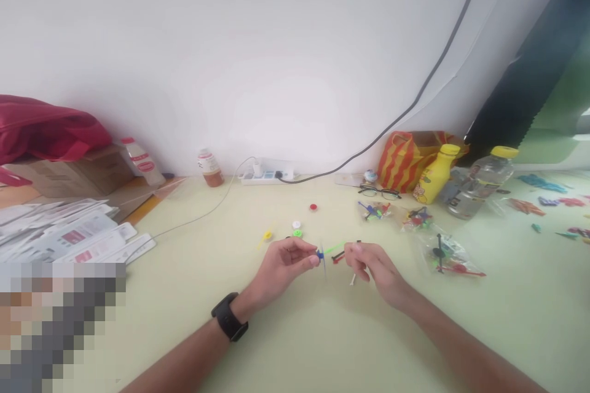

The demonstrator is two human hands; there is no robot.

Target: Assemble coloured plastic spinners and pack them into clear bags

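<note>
My left hand (290, 261), with a black watch (230, 317) on its wrist, pinches a small blue plastic piece (321, 255) with thin blades between thumb and fingertips. Facing it, my right hand (374, 265) has thumb and forefinger pressed together; what they hold is too small to make out. A thin green stick (335, 248) spans the gap between both hands; whether it is held or lies on the table I cannot tell. Black and red plastic sticks (338, 256) lie beside my right fingers. Under that hand a white stick (353, 279) pokes out.
Yellow (268, 235), white (296, 225), green (297, 234) and red (313, 207) round pieces lie beyond my hands. Bagged parts (445, 255), glasses (380, 192) and bottles (482, 187) stand right. A power strip (267, 177) lies by the wall, white packets (78, 236) left.
</note>
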